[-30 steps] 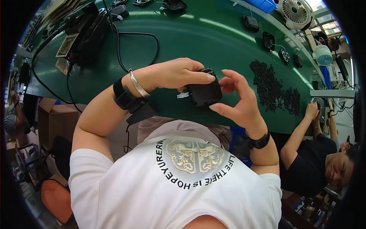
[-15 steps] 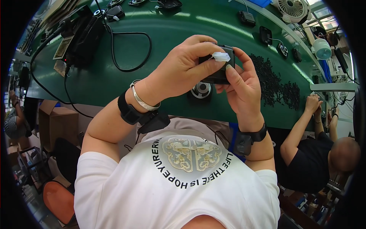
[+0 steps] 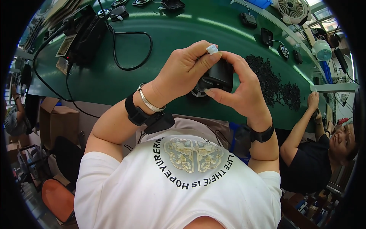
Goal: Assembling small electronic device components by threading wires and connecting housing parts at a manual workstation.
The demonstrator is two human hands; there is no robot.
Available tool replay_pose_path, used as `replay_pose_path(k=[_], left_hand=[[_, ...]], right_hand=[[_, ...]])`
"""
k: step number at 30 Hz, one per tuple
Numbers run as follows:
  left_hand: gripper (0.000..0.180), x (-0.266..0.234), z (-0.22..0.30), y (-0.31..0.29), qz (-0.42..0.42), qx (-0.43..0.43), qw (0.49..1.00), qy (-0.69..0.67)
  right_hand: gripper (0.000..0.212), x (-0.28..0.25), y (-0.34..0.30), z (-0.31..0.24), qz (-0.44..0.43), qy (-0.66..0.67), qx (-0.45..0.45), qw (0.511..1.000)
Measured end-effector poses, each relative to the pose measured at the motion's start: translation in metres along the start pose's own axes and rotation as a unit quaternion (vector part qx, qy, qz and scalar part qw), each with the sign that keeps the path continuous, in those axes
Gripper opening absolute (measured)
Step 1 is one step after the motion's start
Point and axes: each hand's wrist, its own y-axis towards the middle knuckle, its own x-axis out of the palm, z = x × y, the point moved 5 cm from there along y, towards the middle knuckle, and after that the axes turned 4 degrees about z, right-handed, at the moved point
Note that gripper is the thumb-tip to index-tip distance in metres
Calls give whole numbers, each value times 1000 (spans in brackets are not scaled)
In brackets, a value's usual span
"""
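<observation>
The left hand and the right hand hold a small black boxy plastic part between them, raised above the near edge of the long green table. The left fingers are curled over the top of the part and pinch a small white plastic connector at its upper edge; the right fingers are clamped on the part's right side and underside, thumb pressing from below. A round grey disc-shaped component shows just beneath the part; whether it is attached to it or lies on the table cannot be told.

A second ago the part sat lower, held level between both hands, with no white piece at the fingertips. Half a second ago it was already lifted, with the white connector showing on top. Now it is tilted and closer to the head camera, the connector gripped between left thumb and forefinger. By that reading, the work has passed from holding the part to handling its connector.

A heap of small black pieces lies toward the table's right end, and a black cable loops near its far left. Another person's arm reaches to the right edge.
</observation>
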Motion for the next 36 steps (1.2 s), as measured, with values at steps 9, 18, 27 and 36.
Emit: replay_pose_path(k=[9,18,27,36], left_hand=[[23,-21,34,3,103,281,911,284],[16,-20,-32,-8,-52,-156,974,-153],[18,-28,-26,-14,-140,-56,955,256],[91,-30,-38,-38,-184,74,918,344]], right_hand=[[71,15,4,7,-9,-136,-103,985],[69,47,-17,35,-5,-54,-20,998],[71,52,-15,40,-25,-60,-30,997],[72,52,-17,40,-51,-67,-45,995]])
